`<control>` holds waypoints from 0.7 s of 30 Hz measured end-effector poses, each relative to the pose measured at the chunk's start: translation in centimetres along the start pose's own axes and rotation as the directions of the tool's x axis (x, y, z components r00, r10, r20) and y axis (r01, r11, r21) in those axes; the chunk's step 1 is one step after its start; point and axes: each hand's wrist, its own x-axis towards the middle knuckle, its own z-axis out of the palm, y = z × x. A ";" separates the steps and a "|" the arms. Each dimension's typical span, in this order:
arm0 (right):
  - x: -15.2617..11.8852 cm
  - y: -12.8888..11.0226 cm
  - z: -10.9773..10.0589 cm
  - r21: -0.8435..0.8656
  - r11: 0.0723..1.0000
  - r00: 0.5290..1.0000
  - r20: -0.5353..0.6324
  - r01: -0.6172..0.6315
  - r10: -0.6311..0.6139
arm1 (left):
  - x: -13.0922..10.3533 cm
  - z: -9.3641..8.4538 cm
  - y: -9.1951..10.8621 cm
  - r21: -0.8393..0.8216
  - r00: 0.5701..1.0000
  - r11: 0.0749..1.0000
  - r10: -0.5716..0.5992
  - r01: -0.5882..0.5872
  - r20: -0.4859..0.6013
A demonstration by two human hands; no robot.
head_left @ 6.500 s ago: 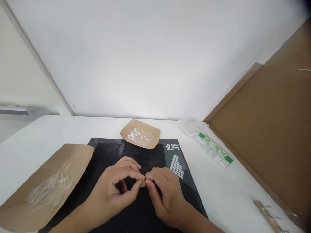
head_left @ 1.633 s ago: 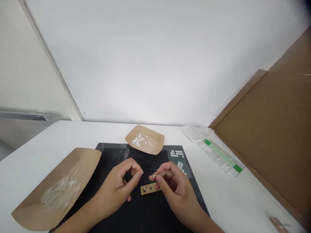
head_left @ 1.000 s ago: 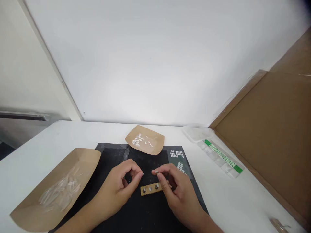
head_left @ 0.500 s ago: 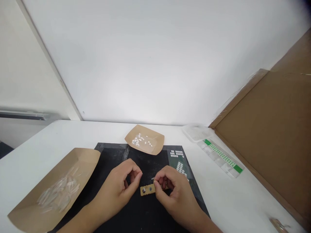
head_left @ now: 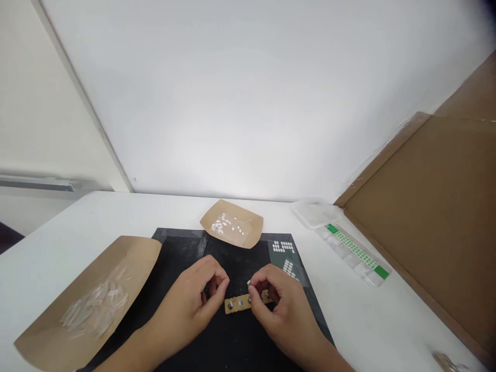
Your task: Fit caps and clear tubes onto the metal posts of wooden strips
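My left hand (head_left: pixel 201 294) hovers over the black mat (head_left: pixel 170 330), thumb and forefinger pinched together; whatever may be between them is too small to make out. My right hand (head_left: pixel 281 297) is closed in a pinch on a small white piece (head_left: pixel 248 282), which pokes out past the fingertips. Just below those fingertips lies a narrow tan strip (head_left: pixel 236 305) with scalloped edges and round metallic spots along it. Part of the strip is hidden behind my right hand.
Small white pieces lie in a brown paper tray (head_left: pixel 251 219) at the back. Clear plastic strips fill a larger tray (head_left: pixel 135 248) at left. White oval stickers on a sheet (head_left: pixel 284 261) sit right, beside a green-marked plastic packet (head_left: pixel 356 253). Cardboard (head_left: pixel 434 206) borders the right side.
My right hand has shifted slightly right, so more of the tan strip shows. The white piece at its fingertips is plainer now. My left hand stays pinched, almost in place.
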 end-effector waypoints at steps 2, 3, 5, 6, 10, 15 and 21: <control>0.0 -0.1 0.0 0.003 1.000 1.000 -0.001 -0.001 0.001 | -0.1 0.0 0.0 0.008 1.000 1.000 0.009 -0.009 0.004; 0.1 -0.1 0.0 0.002 1.000 1.000 0.000 0.000 0.000 | -0.1 0.0 0.0 0.011 1.000 1.000 0.014 -0.014 0.004; 0.1 -0.2 0.0 -0.008 1.000 1.000 0.007 0.003 -0.003 | -0.1 0.0 -0.1 0.014 1.000 1.000 0.022 -0.022 0.003; 0.1 -0.2 0.0 -0.016 1.000 1.000 0.011 0.007 -0.006 | -0.1 0.0 -0.1 0.016 1.000 1.000 0.024 -0.025 0.001; 0.1 -0.1 0.2 -0.058 0.998 0.998 0.047 0.036 -0.033 | -0.1 0.1 -0.1 0.036 1.000 0.999 0.029 -0.029 -0.005; 0.0 0.1 0.5 -0.083 0.996 0.997 0.074 0.042 -0.036 | 0.0 0.1 -0.1 0.054 1.000 0.998 0.011 -0.010 -0.021; -0.2 0.3 0.6 -0.098 0.995 0.997 0.076 0.019 -0.012 | -0.1 0.2 -0.1 0.065 1.000 0.998 -0.009 0.010 -0.020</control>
